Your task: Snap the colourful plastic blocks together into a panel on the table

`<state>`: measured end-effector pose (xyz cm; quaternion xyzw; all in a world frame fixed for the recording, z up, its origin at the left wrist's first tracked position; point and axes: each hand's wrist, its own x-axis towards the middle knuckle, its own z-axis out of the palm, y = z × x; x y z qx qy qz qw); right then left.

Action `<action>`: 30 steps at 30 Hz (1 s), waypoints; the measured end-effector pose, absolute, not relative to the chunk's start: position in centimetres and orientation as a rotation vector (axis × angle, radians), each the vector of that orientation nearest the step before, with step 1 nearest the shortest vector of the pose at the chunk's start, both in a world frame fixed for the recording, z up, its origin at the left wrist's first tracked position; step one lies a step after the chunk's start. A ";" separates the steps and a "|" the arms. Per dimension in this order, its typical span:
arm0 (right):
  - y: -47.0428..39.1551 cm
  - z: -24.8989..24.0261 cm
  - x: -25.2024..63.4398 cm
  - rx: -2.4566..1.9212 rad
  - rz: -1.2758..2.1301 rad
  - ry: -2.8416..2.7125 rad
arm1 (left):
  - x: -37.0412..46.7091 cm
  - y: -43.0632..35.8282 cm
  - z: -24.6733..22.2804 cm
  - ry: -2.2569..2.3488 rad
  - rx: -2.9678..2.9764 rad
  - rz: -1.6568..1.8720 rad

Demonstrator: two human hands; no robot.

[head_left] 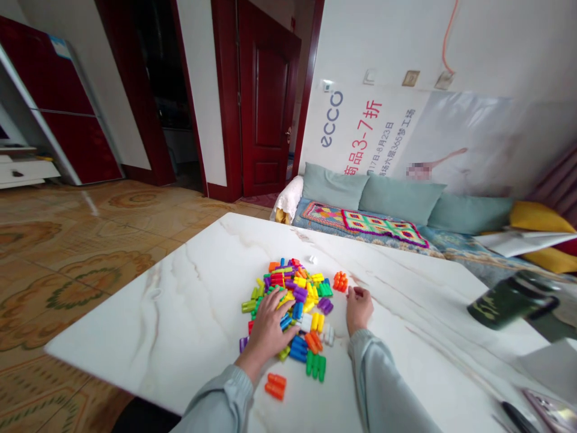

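A pile of bright plastic building blocks, made of joined tube shapes, lies on the white marble-patterned table. My left hand rests over the pile's near left side with fingers apart, touching blocks. To the right of the pile, my right hand is closed, its fingers curled; whatever may be inside is hidden. Just beyond its fingertips stands an orange block cluster; I cannot tell if they touch. A purple block lies left of that hand. Nearer me are a green block and a separate orange block.
A small white piece sits behind the pile. On the right are a dark green mug, a phone and a black object. A sofa with grey-green cushions stands behind the table.
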<state>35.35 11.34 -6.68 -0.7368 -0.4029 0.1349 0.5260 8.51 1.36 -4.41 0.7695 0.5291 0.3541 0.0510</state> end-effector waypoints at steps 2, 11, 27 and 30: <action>10.7 -6.8 35.4 -1.745 0.361 -0.975 | 8.5 1.3 -4.2 1.615 2.329 1.059; 8.7 -6.9 34.8 -1.766 0.363 -1.123 | 8.6 1.2 -3.9 1.626 2.339 1.004; 11.5 -4.8 34.3 -2.152 0.273 -1.217 | 8.5 1.6 -4.7 1.600 2.397 1.098; 11.5 -4.6 34.1 -2.188 0.270 -1.230 | 8.5 1.5 -4.8 1.594 2.406 1.114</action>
